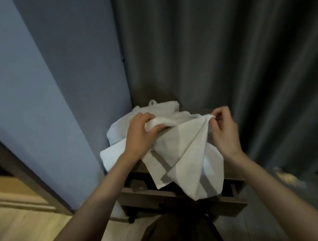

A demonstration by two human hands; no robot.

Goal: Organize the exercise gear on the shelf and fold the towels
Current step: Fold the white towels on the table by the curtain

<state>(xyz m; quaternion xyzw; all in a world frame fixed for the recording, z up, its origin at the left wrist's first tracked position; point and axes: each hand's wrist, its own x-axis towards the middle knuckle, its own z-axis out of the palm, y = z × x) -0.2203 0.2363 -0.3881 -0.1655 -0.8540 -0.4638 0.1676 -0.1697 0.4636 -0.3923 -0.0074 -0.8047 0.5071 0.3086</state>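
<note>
Head camera looks down at my two bare arms, stretched out over a wooden shelf (144,198). My left grip (140,137) is closed round a bunched-up edge of a white towel (181,156), with the fingers curled over the cloth. My right grip (224,130) pinches a corner of the same towel between thumb and fingers. The towel is held up between my two grips. The rest of it hangs down toward me, over the near edge of the shelf. It is wrinkled, and it has gray stripes near its lower end.

A pile of other towels (119,129), white too, lies in a messy heap on top of the shelf, to the far left of the one I hold. One of them sticks out to the left under my left arm. A small loop shows at the far end of the heap.

A dark gray curtain (245,48) hangs on the right and behind the shelf. A blue wall (47,74) is on the left. A wood floor (17,230) shows at the near left. My dark clothes (179,239) are at the bottom.
</note>
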